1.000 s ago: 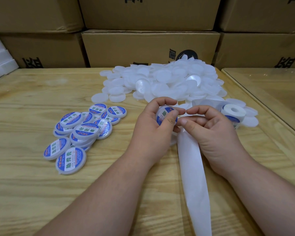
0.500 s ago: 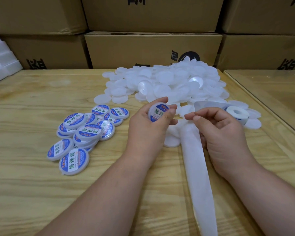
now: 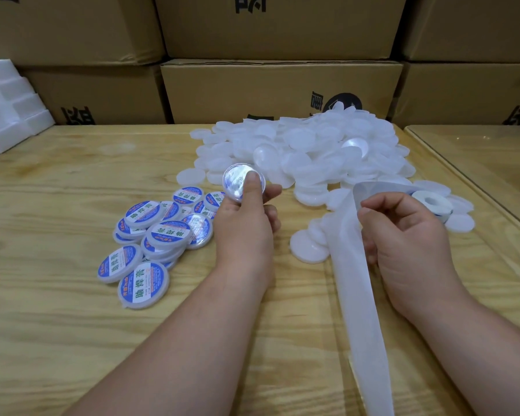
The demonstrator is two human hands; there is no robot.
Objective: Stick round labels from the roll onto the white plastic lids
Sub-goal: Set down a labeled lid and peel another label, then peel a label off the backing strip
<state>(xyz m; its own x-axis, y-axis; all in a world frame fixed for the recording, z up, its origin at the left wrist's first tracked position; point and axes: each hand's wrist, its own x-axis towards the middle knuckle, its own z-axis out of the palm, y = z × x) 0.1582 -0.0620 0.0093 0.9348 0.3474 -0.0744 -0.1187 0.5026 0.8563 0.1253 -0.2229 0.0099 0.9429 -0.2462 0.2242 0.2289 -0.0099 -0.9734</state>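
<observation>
The left hand (image 3: 243, 223), which pressed the label a second ago, has swung to 10 o'clock, pinching the finished lid (image 3: 243, 182) above the labelled pile (image 3: 150, 235). The right hand (image 3: 403, 238) grips the backing strip (image 3: 354, 265); the roll (image 3: 431, 202) sits at 2 o'clock.

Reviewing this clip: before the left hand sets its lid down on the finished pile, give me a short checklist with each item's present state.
1. Lid held securely: ok. The left hand pinches the lid between thumb and fingers.
2. Label stuck flat: cannot tell. Glare washes out the lid's face.
3. Drop zone in reach: ok. The labelled lids lie just left of that hand.
4. Liner under control: ok. The right hand pinches the backing strip.
5. Label roll at hand: ok. The roll sits just beyond the right hand.
6. Blank lids left: ok. The unlabelled pile is large.
</observation>
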